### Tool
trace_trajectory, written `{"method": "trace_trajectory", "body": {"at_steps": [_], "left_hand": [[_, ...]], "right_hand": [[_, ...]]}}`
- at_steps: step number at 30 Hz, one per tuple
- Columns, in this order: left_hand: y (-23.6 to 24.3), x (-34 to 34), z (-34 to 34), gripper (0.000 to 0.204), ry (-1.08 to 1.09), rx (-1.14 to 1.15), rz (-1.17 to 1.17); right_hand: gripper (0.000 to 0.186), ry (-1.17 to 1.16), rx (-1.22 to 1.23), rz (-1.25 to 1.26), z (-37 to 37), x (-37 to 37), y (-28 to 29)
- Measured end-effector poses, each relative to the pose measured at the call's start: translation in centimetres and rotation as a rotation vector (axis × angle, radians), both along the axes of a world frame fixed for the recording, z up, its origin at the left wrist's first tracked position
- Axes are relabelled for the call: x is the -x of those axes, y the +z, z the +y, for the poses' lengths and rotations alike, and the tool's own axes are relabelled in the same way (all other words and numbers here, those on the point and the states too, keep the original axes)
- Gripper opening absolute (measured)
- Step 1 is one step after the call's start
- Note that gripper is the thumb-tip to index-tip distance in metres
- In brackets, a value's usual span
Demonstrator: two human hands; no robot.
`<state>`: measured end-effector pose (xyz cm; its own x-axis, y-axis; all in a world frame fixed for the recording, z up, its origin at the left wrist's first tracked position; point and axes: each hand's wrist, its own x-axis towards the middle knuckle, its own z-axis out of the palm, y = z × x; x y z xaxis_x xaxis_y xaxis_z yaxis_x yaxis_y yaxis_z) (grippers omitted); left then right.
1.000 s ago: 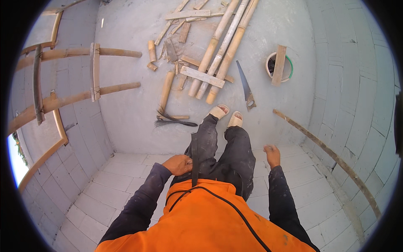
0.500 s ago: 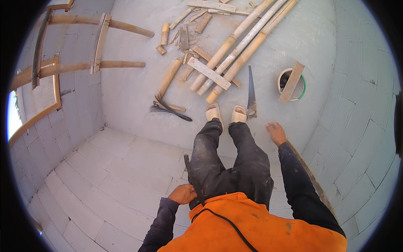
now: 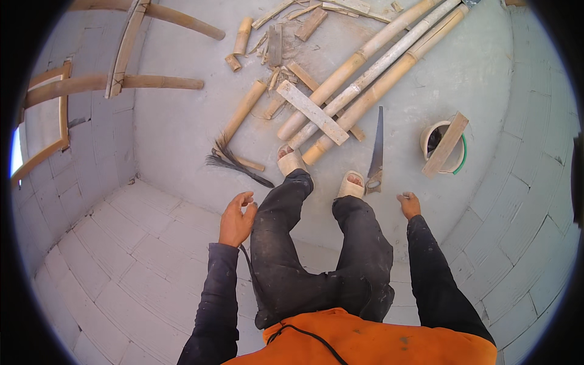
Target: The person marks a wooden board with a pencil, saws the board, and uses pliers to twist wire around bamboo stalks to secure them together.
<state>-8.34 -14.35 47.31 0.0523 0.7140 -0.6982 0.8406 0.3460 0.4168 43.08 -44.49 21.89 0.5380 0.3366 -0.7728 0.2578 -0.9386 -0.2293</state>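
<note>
My left hand (image 3: 237,220) hangs beside my left thigh, thumb apart from the fingers, with nothing visible in it. Out to the right, my right hand (image 3: 409,205) has loosely bent fingers and also appears unladen. Nearest to it on the floor lies a handsaw (image 3: 378,146), handle toward me and blade pointing away. Ahead of my feet, three long bamboo poles (image 3: 359,103) lie side by side, with a short whitish board (image 3: 311,112) across their near ends. A bundle of black strands (image 3: 238,167) rests beyond my left hand, by a short bamboo piece (image 3: 244,111).
At the right stands a pale bucket (image 3: 424,139) with a green edge, a wooden plank (image 3: 446,146) across its top. Wood scraps (image 3: 275,45) and splinters litter the far floor. Bamboo rails (image 3: 146,81) jut in from the left; block walls (image 3: 529,158) rise around.
My left hand has come away from my hip and reached forward. My left foot has moved left, close to the pole ends. My right hand has shifted slightly.
</note>
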Motion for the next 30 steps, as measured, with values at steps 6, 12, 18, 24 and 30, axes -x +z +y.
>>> {"method": "trace_trajectory", "body": {"at_steps": [6, 12, 18, 24, 30], "left_hand": [[-20.0, -8.2, 6.8, 0.072, -0.453, -0.217, -0.111], [-32.0, -15.0, 10.4, 0.085, -0.742, -0.392, 0.007], [-37.2, -17.7, 10.5, 0.08, -0.676, -0.564, -0.021], [-37.2, -14.8, 10.1, 0.075, -0.464, -0.57, 0.026], [-39.9, -11.1, 8.1, 0.071, -0.053, -0.563, -0.008]], "right_hand": [[0.063, 0.055, 0.085, -0.004, 6.0, 0.7, -9.5], [0.066, -0.159, -0.194, -0.313, 9.1, -3.2, -8.2], [0.105, -0.043, -0.091, -0.877, 5.2, -9.7, -11.2], [0.105, -0.088, -0.18, -0.844, 4.7, -12.6, -14.5], [0.09, -0.109, -0.622, -0.799, 8.4, -7.5, -9.6]]}}
